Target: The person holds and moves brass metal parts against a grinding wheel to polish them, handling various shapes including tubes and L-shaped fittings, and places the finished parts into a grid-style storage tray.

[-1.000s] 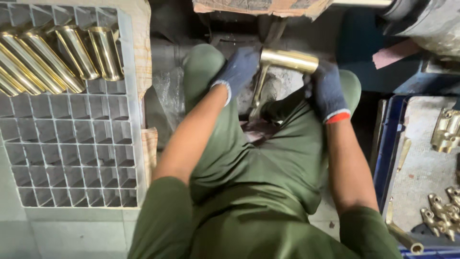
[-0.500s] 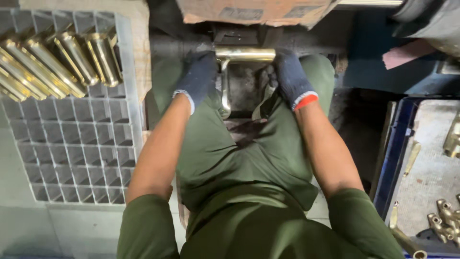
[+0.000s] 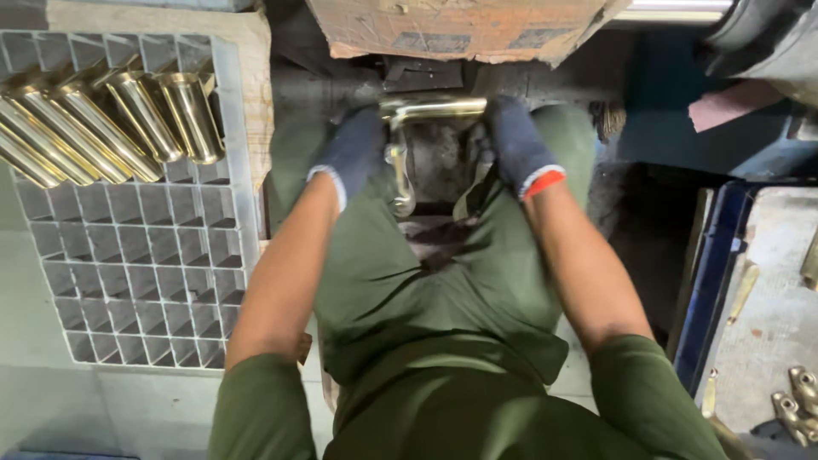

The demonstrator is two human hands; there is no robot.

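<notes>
Gloves of dark blue cover both hands, which meet at the upper middle of the frame over the person's knees. The left hand [image 3: 354, 153] curls around the left end of a brass tube [image 3: 434, 108] lying crosswise, and the right hand [image 3: 515, 149], its glove cuffed in red, closes on the right end; both sets of fingers wrap the tube rather than spread flat. A thinner bent brass pipe [image 3: 399, 175] hangs down from the tube's left part, between the two wrists, ending in a curved loop above the lap. How this pipe joins the tube cannot be told. Just above the tube sits a worn cardboard box [image 3: 460, 30], along the top edge of the frame. At the left, a grey plastic grid tray [image 3: 145, 273] fills most of that side; its upper cells hold a row of brass cylinders [image 3: 111, 128] leaning toward the upper right, while the lower cells show bare. At the right edge, a blue-rimmed bin [image 3: 711, 281] holds a few small brass fittings [image 3: 797, 400] in its lower corner. The person wears green trousers and a green shirt with short sleeves, forearms bare.
</notes>
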